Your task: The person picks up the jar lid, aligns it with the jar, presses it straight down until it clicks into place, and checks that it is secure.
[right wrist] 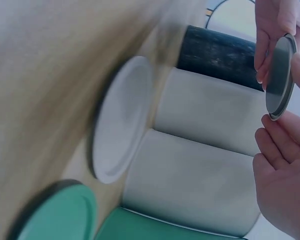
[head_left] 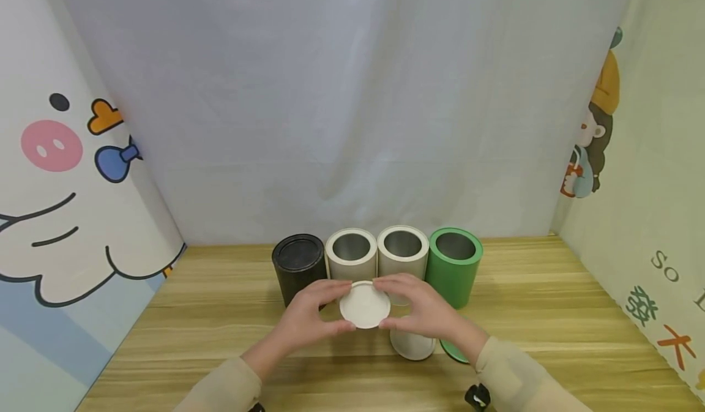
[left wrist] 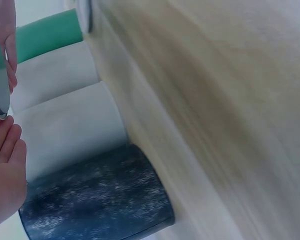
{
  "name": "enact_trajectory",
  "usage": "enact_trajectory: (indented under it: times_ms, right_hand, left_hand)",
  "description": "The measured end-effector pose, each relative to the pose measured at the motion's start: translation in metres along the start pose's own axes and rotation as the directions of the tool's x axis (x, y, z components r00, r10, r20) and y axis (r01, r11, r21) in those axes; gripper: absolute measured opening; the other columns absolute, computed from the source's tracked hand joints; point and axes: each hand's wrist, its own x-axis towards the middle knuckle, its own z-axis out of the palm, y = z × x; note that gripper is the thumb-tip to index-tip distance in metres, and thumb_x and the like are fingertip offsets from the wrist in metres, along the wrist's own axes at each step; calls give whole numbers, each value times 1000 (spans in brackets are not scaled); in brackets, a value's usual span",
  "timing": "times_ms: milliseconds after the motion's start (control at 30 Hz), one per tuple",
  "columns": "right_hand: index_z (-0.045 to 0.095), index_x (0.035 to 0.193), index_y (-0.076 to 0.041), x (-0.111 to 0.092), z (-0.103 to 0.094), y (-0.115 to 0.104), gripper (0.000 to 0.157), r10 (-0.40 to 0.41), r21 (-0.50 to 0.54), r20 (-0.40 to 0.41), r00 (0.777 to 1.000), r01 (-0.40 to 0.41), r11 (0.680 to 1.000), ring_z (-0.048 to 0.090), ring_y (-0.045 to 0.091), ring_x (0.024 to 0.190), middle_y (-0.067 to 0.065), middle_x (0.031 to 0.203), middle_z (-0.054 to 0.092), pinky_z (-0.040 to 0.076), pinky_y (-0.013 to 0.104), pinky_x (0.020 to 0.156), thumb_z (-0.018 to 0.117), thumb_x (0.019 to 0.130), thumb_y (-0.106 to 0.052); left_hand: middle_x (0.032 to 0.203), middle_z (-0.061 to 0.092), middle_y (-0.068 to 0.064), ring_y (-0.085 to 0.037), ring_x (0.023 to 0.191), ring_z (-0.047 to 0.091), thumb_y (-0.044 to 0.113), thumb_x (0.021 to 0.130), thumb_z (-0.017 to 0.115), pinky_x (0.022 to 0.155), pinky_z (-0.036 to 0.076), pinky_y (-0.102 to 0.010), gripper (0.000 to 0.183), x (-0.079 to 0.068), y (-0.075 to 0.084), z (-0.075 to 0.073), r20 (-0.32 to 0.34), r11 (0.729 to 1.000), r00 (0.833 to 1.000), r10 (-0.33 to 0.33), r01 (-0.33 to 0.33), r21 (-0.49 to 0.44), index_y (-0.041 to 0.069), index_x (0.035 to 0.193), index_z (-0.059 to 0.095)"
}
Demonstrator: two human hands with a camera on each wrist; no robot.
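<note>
Both hands hold a round white lid (head_left: pixel 365 305) by its opposite edges, raised in front of the row of cans. The left hand (head_left: pixel 308 316) pinches its left side and the right hand (head_left: pixel 421 311) its right side, thumbs at the near edge. Behind the lid stand two open white cans, the left one (head_left: pixel 351 270) and the right one (head_left: pixel 402 265). A black can (head_left: pixel 299 277) with its lid on is at the left end, nearest the left hand. At the right end is an open green can (head_left: pixel 454 277). The lid's metallic underside shows in the right wrist view.
A second white lid (right wrist: pixel 124 120) lies on the wooden table (head_left: pixel 220 314) in front of the cans. Beside it lies a green lid (right wrist: pixel 62 215), partly hidden by the right forearm in the head view. A pale curtain (head_left: pixel 352 106) hangs behind, with printed panels at both sides.
</note>
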Motion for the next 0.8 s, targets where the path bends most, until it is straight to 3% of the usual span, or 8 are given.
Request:
enact_trajectory:
  times_ms: [433, 800]
  right_hand:
    - [63, 131, -2, 11, -16, -5, 63, 40, 38, -69, 997, -37, 999, 54, 30, 125, 10, 132, 62, 43, 49, 104, 87, 76, -21]
    - [64, 130, -1, 21, -19, -1, 61, 25, 34, -148, 989, -20, 999, 55, 31, 122, 12, 131, 62, 45, 48, 102, 86, 76, -16]
  left_hand:
    - [128, 66, -7, -28, 120, 58, 24, 68, 92, 99, 49, -44, 65, 15, 5, -12, -50, 1000, 999, 1, 1, 28, 1, 125, 68]
    - [129, 65, -11, -30, 121, 57, 25, 70, 92, 100, 48, -47, 66, 28, 7, -19, -84, 995, 996, 18, -10, 95, -1, 125, 68]
